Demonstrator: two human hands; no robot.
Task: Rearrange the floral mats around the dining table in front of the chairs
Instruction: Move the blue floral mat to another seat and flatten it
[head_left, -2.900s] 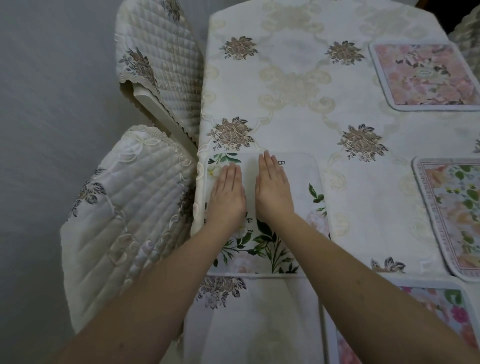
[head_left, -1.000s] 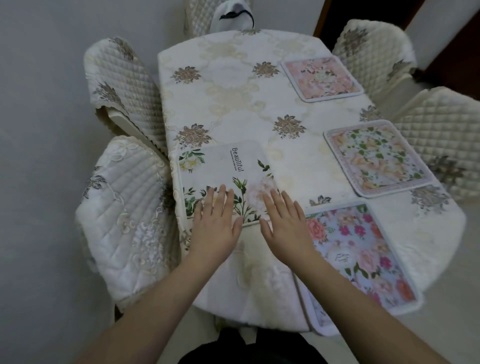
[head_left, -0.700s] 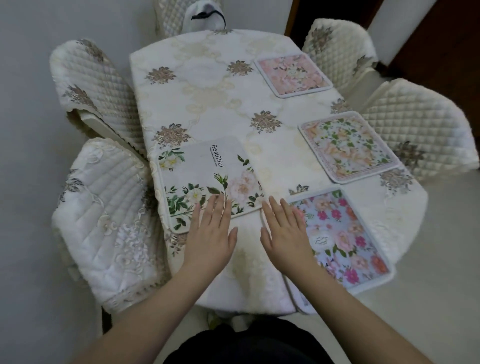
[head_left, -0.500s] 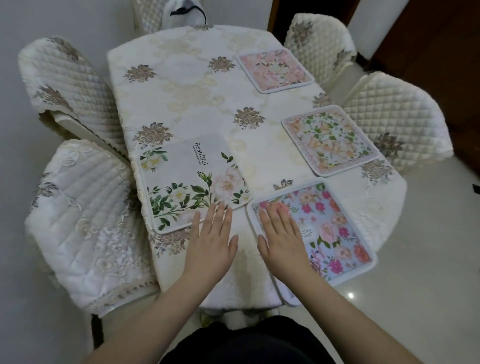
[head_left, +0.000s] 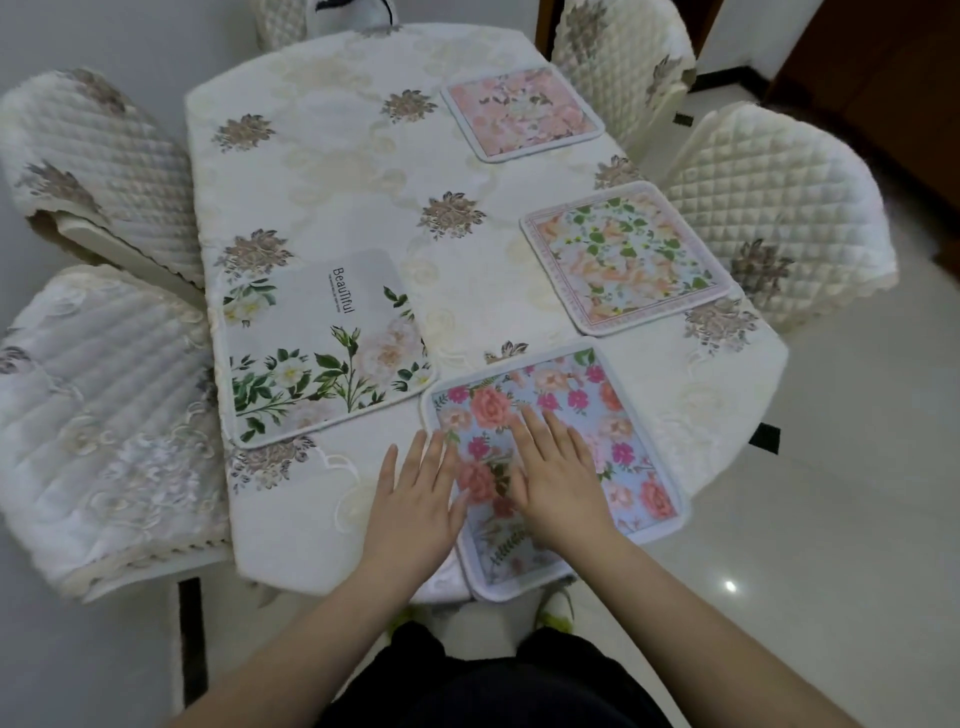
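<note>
blue rose mat (head_left: 582, 415) flat beneath right hand (head_left: 558, 480), left hand (head_left: 415, 501) across its left edge, both grips released

Cream embroidered tablecloth (head_left: 332, 156) covers tabletop, draping over edges. Glossy pale floor (head_left: 857, 519) on right. Dark wooden door (head_left: 883, 78) at upper right. Grey wall (head_left: 104, 36) along left.

Glossy white floor (head_left: 857, 467) w/ light glint, pale wall (head_left: 130, 31) left, dark wood, maybe door (head_left: 857, 78).
</note>
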